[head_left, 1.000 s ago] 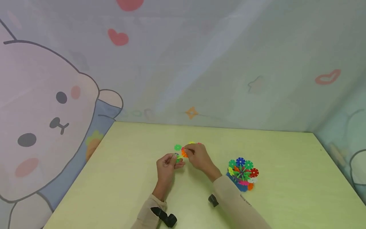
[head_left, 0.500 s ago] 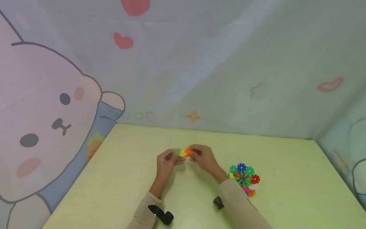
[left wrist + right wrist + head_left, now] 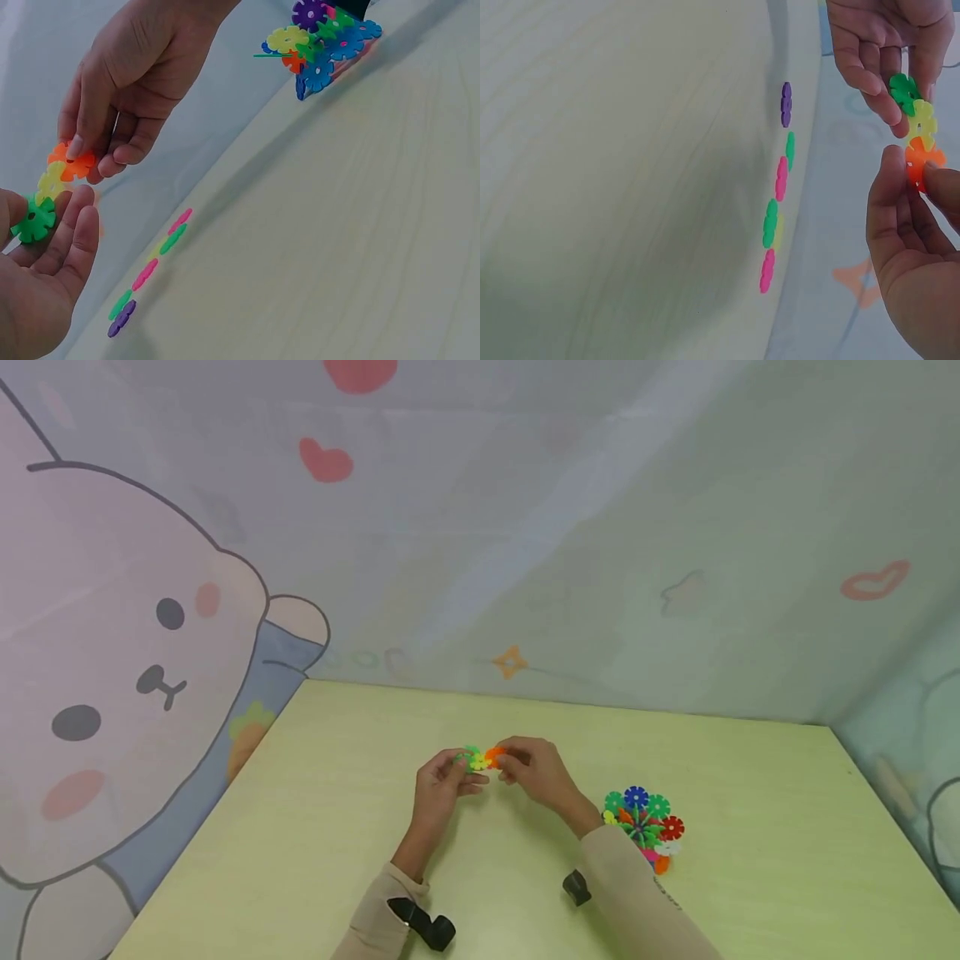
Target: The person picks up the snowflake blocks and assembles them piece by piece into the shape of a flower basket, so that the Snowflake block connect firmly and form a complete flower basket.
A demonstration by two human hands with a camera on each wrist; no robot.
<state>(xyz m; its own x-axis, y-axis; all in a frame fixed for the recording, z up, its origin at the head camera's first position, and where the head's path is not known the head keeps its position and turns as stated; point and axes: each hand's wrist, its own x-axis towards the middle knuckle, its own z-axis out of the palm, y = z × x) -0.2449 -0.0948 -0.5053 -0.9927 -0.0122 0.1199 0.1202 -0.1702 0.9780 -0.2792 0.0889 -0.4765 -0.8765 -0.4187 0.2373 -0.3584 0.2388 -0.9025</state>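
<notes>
My left hand (image 3: 442,785) pinches a green notched plastic disc (image 3: 34,221) between thumb and fingers. A yellow disc (image 3: 51,182) joins it to an orange disc (image 3: 73,161), making a short chain. The orange end is pinched by the thumb and fingertips of my right hand (image 3: 540,772). Both hands are raised over the far half of the table, with the chain between them. In the right wrist view the yellow disc (image 3: 922,124) overlaps the edges of both its neighbours.
Several loose discs lie along the table, among them a purple disc (image 3: 786,105), a pink disc (image 3: 781,180) and a green disc (image 3: 770,223). A flower-like cluster of interlocked discs (image 3: 637,822) stands right of my right forearm. A printed cloth (image 3: 562,527) hangs behind the table.
A second ago my hands were slightly apart; the orange disc has come up against the yellow one as they drew together. Over the last half second they have barely moved.
</notes>
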